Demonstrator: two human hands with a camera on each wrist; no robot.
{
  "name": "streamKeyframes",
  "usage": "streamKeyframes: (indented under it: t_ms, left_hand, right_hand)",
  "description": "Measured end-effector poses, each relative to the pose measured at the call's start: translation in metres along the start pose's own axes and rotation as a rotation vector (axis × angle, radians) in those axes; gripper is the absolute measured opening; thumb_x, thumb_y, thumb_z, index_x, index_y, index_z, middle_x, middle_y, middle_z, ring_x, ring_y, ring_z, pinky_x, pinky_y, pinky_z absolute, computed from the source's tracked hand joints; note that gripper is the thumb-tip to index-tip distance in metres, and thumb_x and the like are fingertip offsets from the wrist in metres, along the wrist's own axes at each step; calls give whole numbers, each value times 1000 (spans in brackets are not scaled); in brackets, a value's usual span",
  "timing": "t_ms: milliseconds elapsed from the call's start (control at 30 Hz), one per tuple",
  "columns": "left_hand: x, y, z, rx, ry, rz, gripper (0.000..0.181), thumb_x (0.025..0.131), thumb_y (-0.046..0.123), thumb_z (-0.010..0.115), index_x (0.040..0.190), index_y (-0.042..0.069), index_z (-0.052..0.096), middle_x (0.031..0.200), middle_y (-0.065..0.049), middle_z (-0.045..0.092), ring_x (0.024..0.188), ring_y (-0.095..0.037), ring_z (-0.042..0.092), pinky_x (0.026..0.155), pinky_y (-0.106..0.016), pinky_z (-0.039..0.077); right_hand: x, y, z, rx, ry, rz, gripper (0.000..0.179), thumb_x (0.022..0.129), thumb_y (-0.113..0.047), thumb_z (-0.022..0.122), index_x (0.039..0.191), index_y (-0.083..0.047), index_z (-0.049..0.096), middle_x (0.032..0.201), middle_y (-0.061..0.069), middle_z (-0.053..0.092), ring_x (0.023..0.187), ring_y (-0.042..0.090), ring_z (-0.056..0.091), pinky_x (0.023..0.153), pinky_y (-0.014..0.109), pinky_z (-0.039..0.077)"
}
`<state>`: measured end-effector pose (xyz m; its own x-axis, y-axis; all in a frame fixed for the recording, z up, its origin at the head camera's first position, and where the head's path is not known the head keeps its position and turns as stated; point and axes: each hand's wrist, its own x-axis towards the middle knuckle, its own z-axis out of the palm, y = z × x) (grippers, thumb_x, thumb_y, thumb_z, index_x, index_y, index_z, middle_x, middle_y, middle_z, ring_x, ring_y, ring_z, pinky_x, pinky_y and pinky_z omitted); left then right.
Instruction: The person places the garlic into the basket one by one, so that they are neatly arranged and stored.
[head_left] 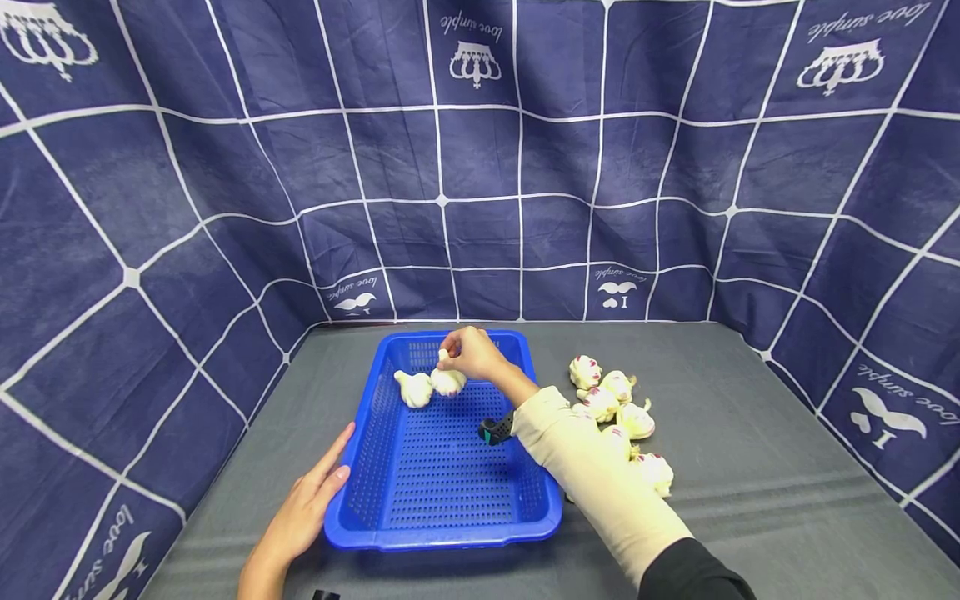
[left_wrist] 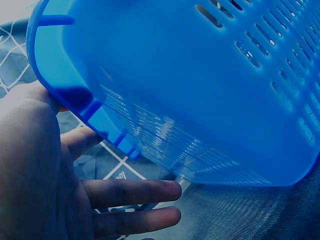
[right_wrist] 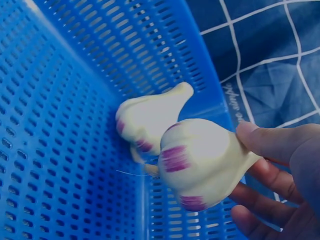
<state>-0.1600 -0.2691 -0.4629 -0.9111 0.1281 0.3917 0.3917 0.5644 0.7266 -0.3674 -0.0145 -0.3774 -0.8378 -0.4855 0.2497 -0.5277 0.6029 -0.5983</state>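
My right hand (head_left: 474,353) pinches a white garlic bulb (right_wrist: 200,162) with purple streaks by its stem, over the far part of a blue plastic basket (head_left: 442,533). Right beside it in the basket lies another garlic bulb (head_left: 415,389), its neck against the corner wall in the right wrist view. Along the basket's left side, my left hand (head_left: 303,504) touches the rim with fingers extended. In the left wrist view two straight fingers (left_wrist: 137,194) show below the rim, and part of the hand is hidden behind it.
Several garlic bulbs (head_left: 635,420) lie heaped on the grey table (head_left: 750,467) right of the basket, some covered by the right sleeve (head_left: 592,475). A blue checked cloth (head_left: 480,233) hangs behind and at both sides. A small black object (head_left: 326,595) sits at the front edge.
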Motion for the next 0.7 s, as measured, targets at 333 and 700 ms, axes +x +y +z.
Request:
streamKeyframes:
  t_ms: [333, 700]
  left_hand:
    - [-1, 1, 0, 0, 5, -14, 50, 105, 15, 44, 155, 17, 36, 149, -17, 44, 124, 5, 38, 97, -5, 26]
    - [-1, 0, -1, -7, 0, -23, 50, 106, 16, 43, 155, 17, 35, 150, -17, 42, 124, 8, 36, 98, -5, 25]
  right_hand:
    - [4, 8, 12, -46, -48, 93, 15, 78, -11, 84, 87, -5, 73, 76, -1, 66, 72, 9, 57, 66, 21, 47]
    - [6, 17, 20, -143, -67, 190, 16, 78, -17, 85, 86, -11, 72, 73, -4, 62, 71, 12, 56, 63, 26, 45]
